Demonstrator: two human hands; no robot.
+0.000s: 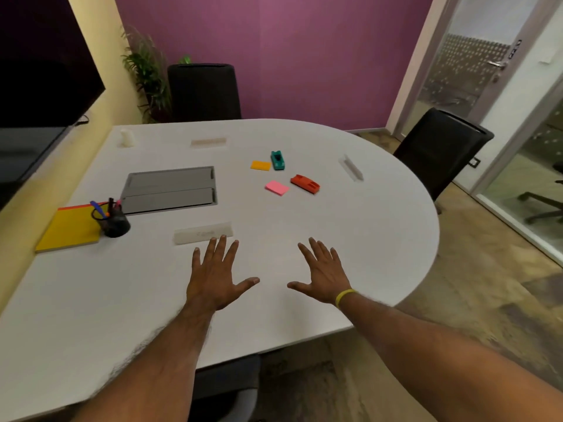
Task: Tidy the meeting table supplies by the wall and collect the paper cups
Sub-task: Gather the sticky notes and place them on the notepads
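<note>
A purple wall (304, 56) fills the top centre; black chairs (203, 91) stand below it, glass door (463, 71) at right.

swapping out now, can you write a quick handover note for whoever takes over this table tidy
Left hand and right hand: both open, fingers spread, holding nothing, low over the near part of the white table.
By the wall: yellow notepad with the black pen cup at its corner; stacked paper cups at the far corner.
Mid-table, loose: orange sticky pad, pink sticky pad, green stapler-like item, red one.
Done: apparently nothing.
Left: move loose supplies to the wall, collect the cups.
</note>
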